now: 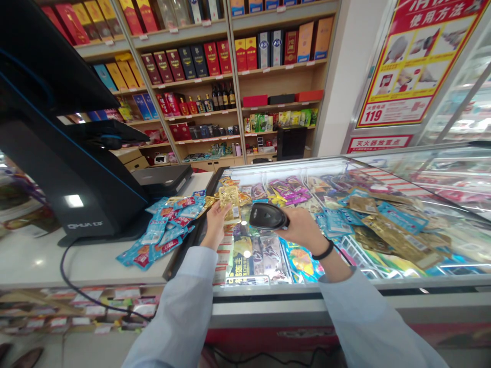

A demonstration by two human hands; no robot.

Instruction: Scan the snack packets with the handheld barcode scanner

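Observation:
My left hand (215, 224) is closed on a gold snack packet (229, 197), holding it up over the left end of the glass-topped freezer. A printed barcode shows on the packet's side facing me. My right hand (301, 229) grips a black barcode scanner (266, 216), whose head points left toward the packet, a short gap apart. Blue and red snack packets (164, 225) lie heaped on the white counter to the left of my hand. More gold packets (402, 240) and blue packets (402, 217) are piled on the glass at the right.
A black checkout terminal (95, 189) stands on the white counter (38, 263) at left, its cable (82, 291) hanging over the front edge. Bagged frozen goods show through the freezer glass (268, 260). Shelves of boxed bottles (195, 61) line the back wall beside a pillar (341, 76).

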